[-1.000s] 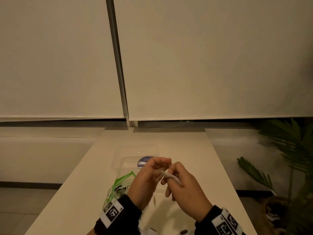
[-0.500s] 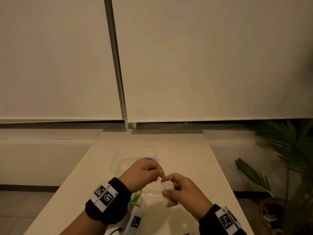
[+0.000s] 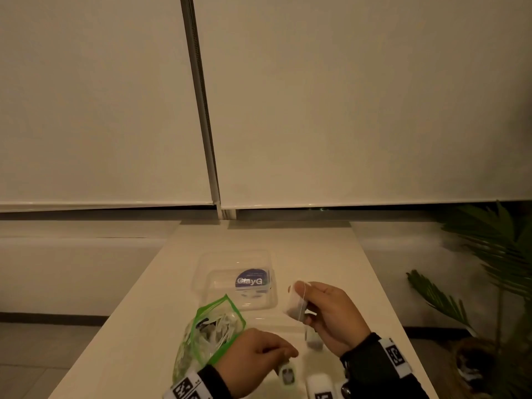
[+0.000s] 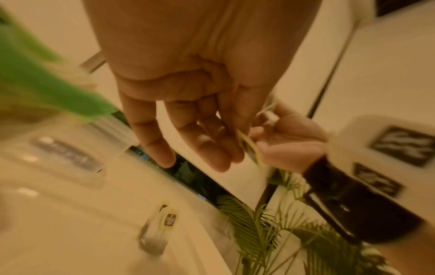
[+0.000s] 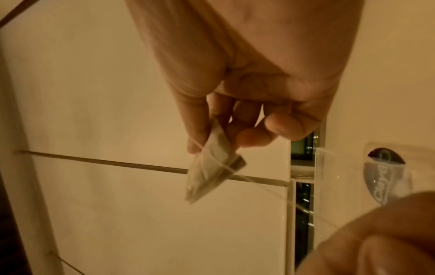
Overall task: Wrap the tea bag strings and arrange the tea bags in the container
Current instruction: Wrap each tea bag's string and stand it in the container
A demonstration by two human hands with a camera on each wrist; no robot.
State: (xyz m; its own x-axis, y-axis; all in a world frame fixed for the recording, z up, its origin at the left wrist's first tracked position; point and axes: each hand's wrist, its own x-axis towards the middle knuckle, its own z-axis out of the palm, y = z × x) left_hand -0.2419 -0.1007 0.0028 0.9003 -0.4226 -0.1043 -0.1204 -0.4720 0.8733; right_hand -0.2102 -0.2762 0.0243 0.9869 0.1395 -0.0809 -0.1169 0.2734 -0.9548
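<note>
The right hand pinches a tea bag between thumb and fingertips, holding it up above the table with its string crossing the bag and running down toward the left hand. The left hand, lower and nearer the person, pinches the string's paper tag between curled fingers. Just beyond the right hand sits the clear container, a green-edged pouch of tea bags lies beside the left hand, and another tea bag rests on the table under the right hand.
</note>
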